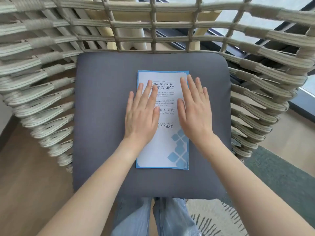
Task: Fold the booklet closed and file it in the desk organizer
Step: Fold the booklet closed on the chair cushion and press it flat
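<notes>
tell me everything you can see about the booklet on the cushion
The booklet is a tall, narrow piece of white paper with a blue border and a blue tile pattern at its lower right corner. Its cover carries printed English and Chinese text, including "PROMISE" and "Service Directory". It looks folded closed and lies flat, cover up, about centred on the grey seat cushion of a woven chair. The left hand and right hand rest palm-down on it, fingers spread.

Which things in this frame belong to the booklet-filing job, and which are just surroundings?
Job: booklet, closed and flat on the cushion; left hand and right hand, both pressing it. No organizer in view.

Surroundings: cushion, woven chair, rug, window.
</notes>
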`<state>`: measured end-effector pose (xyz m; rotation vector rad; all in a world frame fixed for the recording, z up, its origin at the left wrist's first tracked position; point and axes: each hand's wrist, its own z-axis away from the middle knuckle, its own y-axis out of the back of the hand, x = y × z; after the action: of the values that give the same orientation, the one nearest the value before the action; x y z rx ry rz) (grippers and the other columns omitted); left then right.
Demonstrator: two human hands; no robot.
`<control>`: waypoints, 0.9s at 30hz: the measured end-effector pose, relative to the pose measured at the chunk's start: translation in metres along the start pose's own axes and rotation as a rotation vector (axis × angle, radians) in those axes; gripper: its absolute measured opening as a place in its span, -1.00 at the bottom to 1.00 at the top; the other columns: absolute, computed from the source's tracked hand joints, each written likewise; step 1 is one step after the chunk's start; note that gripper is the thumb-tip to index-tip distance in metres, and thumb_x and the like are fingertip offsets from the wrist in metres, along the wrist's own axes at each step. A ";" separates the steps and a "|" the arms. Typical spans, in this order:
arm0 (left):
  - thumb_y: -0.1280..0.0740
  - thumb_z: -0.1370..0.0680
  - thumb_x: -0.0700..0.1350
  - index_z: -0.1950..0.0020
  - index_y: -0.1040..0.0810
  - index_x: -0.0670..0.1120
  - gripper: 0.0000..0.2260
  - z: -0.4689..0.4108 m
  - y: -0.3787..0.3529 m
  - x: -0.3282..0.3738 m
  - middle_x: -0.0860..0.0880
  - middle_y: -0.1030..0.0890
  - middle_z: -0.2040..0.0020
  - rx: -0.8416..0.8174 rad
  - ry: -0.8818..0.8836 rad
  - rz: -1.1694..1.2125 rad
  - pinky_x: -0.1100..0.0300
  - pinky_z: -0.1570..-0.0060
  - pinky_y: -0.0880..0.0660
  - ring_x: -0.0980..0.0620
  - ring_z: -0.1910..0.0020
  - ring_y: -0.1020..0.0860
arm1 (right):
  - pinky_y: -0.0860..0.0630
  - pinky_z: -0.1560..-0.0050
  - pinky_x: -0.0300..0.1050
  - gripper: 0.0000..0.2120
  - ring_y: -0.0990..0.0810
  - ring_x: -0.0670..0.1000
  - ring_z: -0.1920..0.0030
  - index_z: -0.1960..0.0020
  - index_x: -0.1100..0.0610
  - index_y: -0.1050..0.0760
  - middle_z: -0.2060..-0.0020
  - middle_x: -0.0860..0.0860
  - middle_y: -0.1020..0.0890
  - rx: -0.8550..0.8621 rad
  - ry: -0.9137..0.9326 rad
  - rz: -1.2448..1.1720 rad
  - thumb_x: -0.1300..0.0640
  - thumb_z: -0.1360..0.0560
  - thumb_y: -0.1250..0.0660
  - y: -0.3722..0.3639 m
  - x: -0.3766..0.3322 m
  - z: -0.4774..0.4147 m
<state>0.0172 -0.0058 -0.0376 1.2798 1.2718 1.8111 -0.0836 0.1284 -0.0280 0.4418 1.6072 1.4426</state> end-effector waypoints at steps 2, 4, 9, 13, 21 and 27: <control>-0.02 -0.63 -0.05 -0.55 -0.18 -0.17 -0.51 -0.027 -0.002 -0.021 -0.13 -0.20 -0.57 -0.018 0.013 -0.045 -0.13 -0.50 -0.01 -0.14 -0.55 -0.12 | -0.05 -0.52 0.13 -0.50 -0.13 0.19 -0.55 -0.56 0.16 -0.15 -0.54 0.12 -0.23 -0.021 0.044 0.017 0.13 -0.63 -0.04 -0.011 -0.013 -0.023; -0.01 -0.64 -0.04 -0.55 -0.16 -0.17 -0.51 -0.045 -0.008 -0.036 -0.13 -0.19 -0.57 -0.050 -0.012 -0.088 -0.12 -0.50 0.01 -0.14 -0.55 -0.12 | -0.03 -0.53 0.12 -0.50 -0.12 0.18 -0.56 -0.56 0.17 -0.14 -0.55 0.12 -0.22 -0.046 0.064 0.030 0.12 -0.64 -0.03 -0.024 -0.020 -0.042; 0.00 -0.64 0.01 -0.56 -0.12 -0.19 -0.48 -0.055 -0.036 -0.053 -0.14 -0.15 -0.58 -0.091 -0.141 -0.177 -0.10 -0.51 0.02 -0.12 -0.56 -0.10 | 0.03 -0.52 0.07 -0.47 -0.10 0.15 -0.57 -0.57 0.17 -0.12 -0.55 0.10 -0.20 -0.071 0.078 0.098 0.02 -0.64 0.01 -0.063 -0.004 -0.058; 0.00 -0.66 0.02 -0.57 -0.06 -0.20 -0.47 -0.055 -0.046 -0.059 -0.16 -0.10 -0.59 -0.090 -0.151 -0.215 -0.09 -0.52 0.02 -0.12 -0.57 -0.06 | 0.05 -0.53 0.03 -0.44 -0.12 0.12 -0.56 -0.57 0.17 -0.12 -0.55 0.10 -0.20 -0.061 0.112 0.132 -0.03 -0.62 0.05 -0.073 0.001 -0.056; 0.05 -0.64 0.05 -0.56 -0.06 -0.24 -0.43 -0.052 -0.028 -0.072 -0.18 -0.09 -0.58 -0.154 -0.187 -0.213 0.01 -0.53 0.05 -0.10 -0.57 -0.07 | 0.08 -0.56 -0.04 -0.39 -0.08 0.08 -0.57 -0.58 0.19 -0.03 -0.57 0.12 -0.14 -0.130 0.166 0.227 -0.11 -0.64 0.05 -0.045 0.037 -0.044; 0.01 -0.64 0.00 -0.56 -0.07 -0.25 -0.45 -0.052 -0.040 -0.080 -0.20 -0.10 -0.58 -0.109 -0.219 -0.182 -0.01 -0.53 0.02 -0.12 -0.56 -0.08 | 0.02 -0.57 -0.01 -0.39 -0.10 0.09 -0.57 -0.58 0.21 -0.06 -0.56 0.12 -0.15 -0.082 0.202 0.229 -0.09 -0.64 -0.03 -0.056 0.045 -0.045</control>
<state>-0.0034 -0.0778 -0.1096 1.2225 1.1154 1.5462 -0.1267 0.1217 -0.1011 0.4554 1.6903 1.7666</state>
